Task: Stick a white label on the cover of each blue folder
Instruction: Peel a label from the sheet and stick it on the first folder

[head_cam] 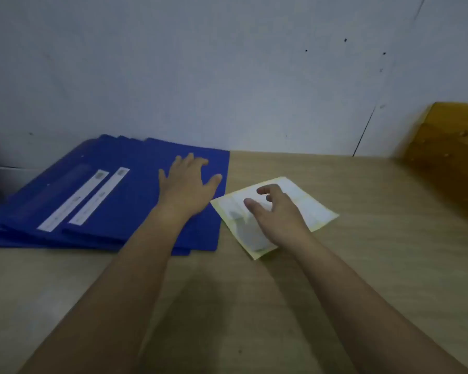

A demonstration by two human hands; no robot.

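While both forearms reach up from the bottom of the frame, the right hand hovers over the label sheet just right of centre, fingers loosely curled and holding nothing I can make out, so it is the nearer hand for peeling a label. Left of it, the left hand lies flat and spread on the top blue folder, whose cover runs away toward the upper left.

A fanned stack of blue plastic folders lies at ten o'clock on the wooden tabletop; the yellow-backed label sheet sits just beside it, at three o'clock.
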